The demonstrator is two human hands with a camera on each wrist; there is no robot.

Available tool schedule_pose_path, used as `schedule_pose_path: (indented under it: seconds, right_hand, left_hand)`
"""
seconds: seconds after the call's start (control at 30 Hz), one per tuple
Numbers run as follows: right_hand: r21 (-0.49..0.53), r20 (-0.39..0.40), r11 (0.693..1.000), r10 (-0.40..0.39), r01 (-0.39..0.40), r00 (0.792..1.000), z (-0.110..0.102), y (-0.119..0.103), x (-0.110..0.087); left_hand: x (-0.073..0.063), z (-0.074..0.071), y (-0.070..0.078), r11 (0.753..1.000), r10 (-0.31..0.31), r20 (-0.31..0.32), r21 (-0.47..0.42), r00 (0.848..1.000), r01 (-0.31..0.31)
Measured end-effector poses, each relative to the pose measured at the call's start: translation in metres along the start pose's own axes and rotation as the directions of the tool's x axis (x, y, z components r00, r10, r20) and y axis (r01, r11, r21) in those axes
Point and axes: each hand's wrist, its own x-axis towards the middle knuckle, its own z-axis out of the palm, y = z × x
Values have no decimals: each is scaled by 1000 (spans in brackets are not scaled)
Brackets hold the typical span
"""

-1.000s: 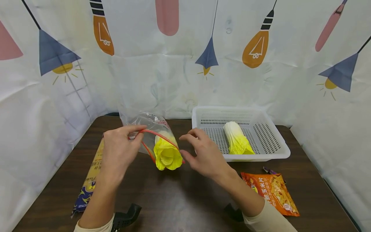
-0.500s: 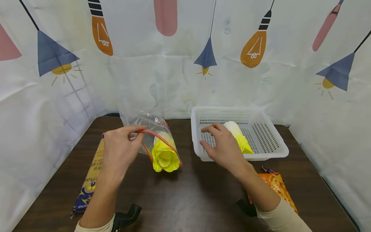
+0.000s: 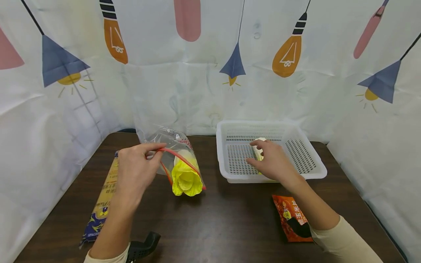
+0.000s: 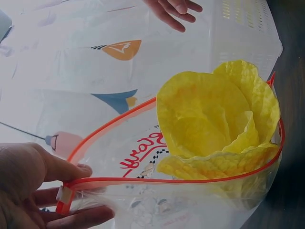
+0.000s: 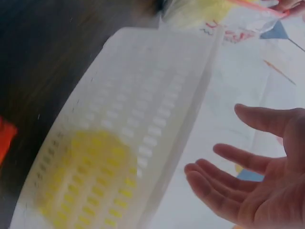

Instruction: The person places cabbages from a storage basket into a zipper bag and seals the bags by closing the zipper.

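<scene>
Two hands, two yellow-and-white cabbages, one clear bag, one white basket, two food packets on one dark table (image 3: 210,226).

Left hand (image 3: 136,168): thumb and fingers pinch the clear bag (image 3: 167,138) at one end of its red-edged mouth. First cabbage (image 3: 187,179) sits inside, yellow leaves poking out through the mouth.

Right hand (image 3: 276,162): fingers spread wide, nothing held, over the white basket (image 3: 238,157). Second cabbage (image 3: 258,152) lies in the basket, mostly hidden behind this hand in the head view.

One long spaghetti packet (image 3: 102,208) beside the left forearm; one orange packet (image 3: 287,210) near the right forearm, partly covered by it.

Left wrist view only: a pale slider (image 4: 66,194) on the red edge at the pinching fingers; the mouth gaping, leaf folds seen from the front. Right wrist view only: the second cabbage's yellow showing through the basket's slotted wall, and a gap between fingertips and basket rim. Head view alone takes in the spaghetti packet whole enough to identify.
</scene>
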Motion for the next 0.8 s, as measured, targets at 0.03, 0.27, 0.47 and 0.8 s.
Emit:
schedule_pose_path:
  seconds: [0.03,0.27,0.47,0.8]
  right_hand:
    - [2,21,1000,3,-3,1000,-2,2,2]
    - [-47,114,997,60,-55,992,-16,25,16]
    - [-144,188,985,126,-99,974,-21,44,30]
    - [-159,361,969,235,-188,903,-7,72,43]
  left_hand:
    - [0,0,0,1000,-1,1,0,1000,1]
    - [1,-1,0,1000,-20,30,-3,999,20]
    - [0,-2,-1,999,-31,35,-8,999,31]
    - [1,-1,-2,999,-26,35,-24,999,27]
